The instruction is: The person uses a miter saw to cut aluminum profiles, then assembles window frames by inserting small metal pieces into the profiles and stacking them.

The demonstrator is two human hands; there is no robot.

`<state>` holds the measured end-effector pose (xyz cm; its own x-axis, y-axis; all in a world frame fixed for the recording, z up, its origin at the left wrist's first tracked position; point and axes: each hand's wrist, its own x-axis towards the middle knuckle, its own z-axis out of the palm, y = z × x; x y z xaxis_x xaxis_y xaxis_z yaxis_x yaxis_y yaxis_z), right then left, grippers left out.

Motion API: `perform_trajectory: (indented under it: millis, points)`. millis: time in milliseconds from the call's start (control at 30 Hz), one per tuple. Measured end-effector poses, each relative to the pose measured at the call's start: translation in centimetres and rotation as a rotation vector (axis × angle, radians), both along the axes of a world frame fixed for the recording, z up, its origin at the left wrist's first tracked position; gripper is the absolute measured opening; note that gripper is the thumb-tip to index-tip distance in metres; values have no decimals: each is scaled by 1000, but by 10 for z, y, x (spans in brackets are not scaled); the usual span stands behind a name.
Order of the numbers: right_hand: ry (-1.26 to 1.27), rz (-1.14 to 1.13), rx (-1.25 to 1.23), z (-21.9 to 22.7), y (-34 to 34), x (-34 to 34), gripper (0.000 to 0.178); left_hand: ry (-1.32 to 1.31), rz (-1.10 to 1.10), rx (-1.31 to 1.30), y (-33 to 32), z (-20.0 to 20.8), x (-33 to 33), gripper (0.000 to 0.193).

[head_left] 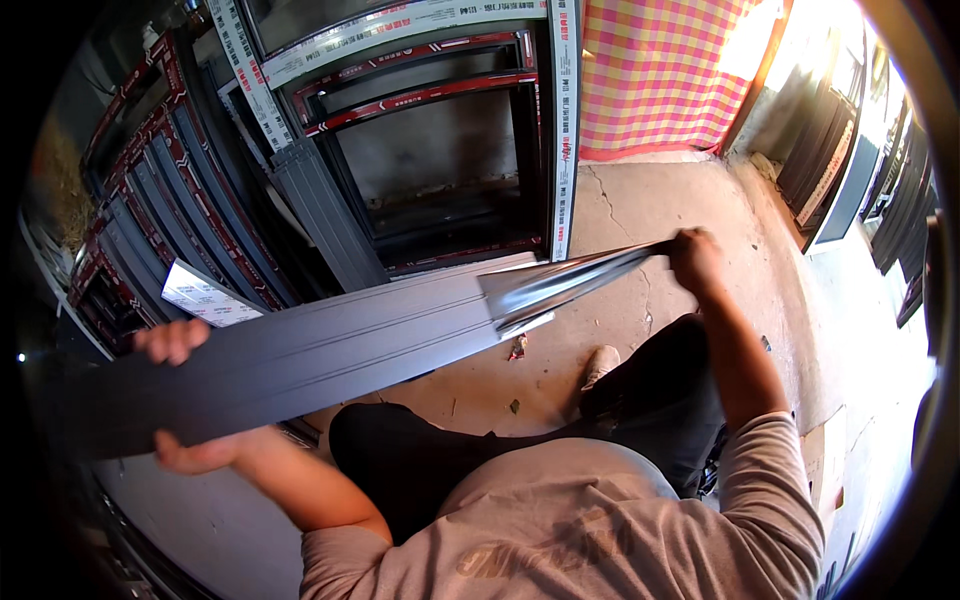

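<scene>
A long grey metal profile point(340, 345) with grooves along its face lies slantwise in front of me, running from the dark left edge toward the middle. My left hand point(205, 452) grips it across its width, with the fingers over the far edge and the thumb at the near edge. From the profile's right end a shiny protective film point(570, 287) stretches up to the right, partly peeled off and drawn into a narrow strip. My right hand point(695, 262) is closed on the film's end, well away from the profile. The profile's far left end fades into shadow.
Dark window frames point(540, 150) with printed tape stand just beyond the profile. More frames point(170, 190) lean in a row at the left. A checked curtain point(665, 75) hangs behind the concrete floor point(640, 210). Dark panels point(825, 165) lean at the right.
</scene>
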<state>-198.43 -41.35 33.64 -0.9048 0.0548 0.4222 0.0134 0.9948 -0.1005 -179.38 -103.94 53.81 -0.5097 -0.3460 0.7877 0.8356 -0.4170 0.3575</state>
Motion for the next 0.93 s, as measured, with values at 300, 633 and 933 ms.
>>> perform_trajectory:
  millis: [300,633,933]
  points:
    - [-738,-679,330,-87,420,194,41,-58,365,81,-155,-11,63,100]
    - [-944,-843,205,-215,390,381,32,-473,252,37,-2,-102,-60,61]
    - [-706,-839,-361,-153,282,306,44,-878,360,-335,96,-173,-86,57]
